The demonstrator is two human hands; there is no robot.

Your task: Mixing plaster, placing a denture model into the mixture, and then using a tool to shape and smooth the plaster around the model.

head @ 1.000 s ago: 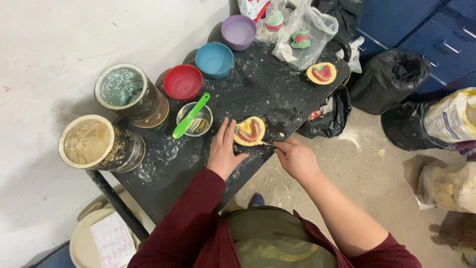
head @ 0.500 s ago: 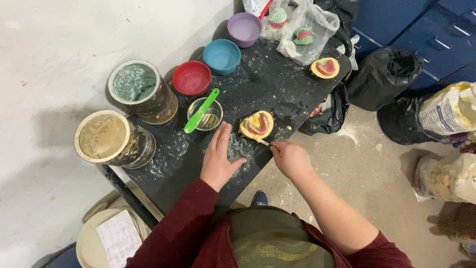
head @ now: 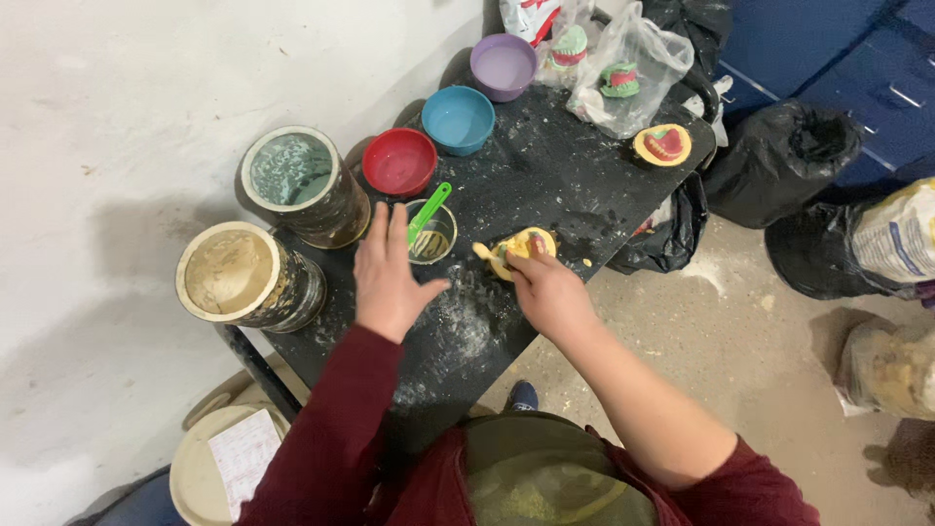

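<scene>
Gripping the yellow dental cast point(head: 524, 248) near the black table's point(head: 545, 175) middle, our right hand point(head: 545, 292) works it while our left hand point(head: 388, 278) spreads flat beside the small cup point(head: 430, 234); another cast point(head: 663, 144) sits finished far right.

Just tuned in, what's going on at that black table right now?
A person in dark red sleeves works at a powder-dusted black table. The right hand grips a yellow mould with a pink centre near the table's front edge. The left hand lies flat and open beside a small cup holding a green spatula. Red, blue and purple bowls line the back.
</scene>
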